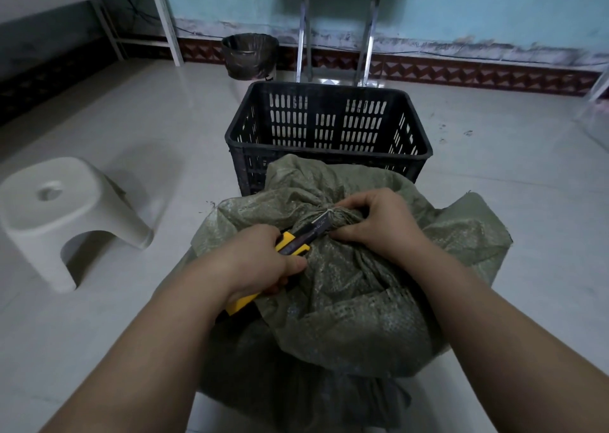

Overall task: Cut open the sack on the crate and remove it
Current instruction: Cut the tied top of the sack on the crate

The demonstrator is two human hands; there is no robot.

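A green woven sack [349,287] bulges over whatever lies under it in front of me; what it covers is hidden. Its neck is bunched and bound with a pale tie [328,212]. My left hand [260,264] grips a yellow utility knife [291,244], whose blade points up at the tie. My right hand [379,221] pinches the bunched neck just right of the tie. Beyond the sack stands an empty black slotted crate [329,129].
A white plastic stool [62,208] stands on the tiled floor at left. A bin with a dark liner [248,55] and metal table legs [336,30] are by the far wall. A white shelf frame [164,14] is at the back left.
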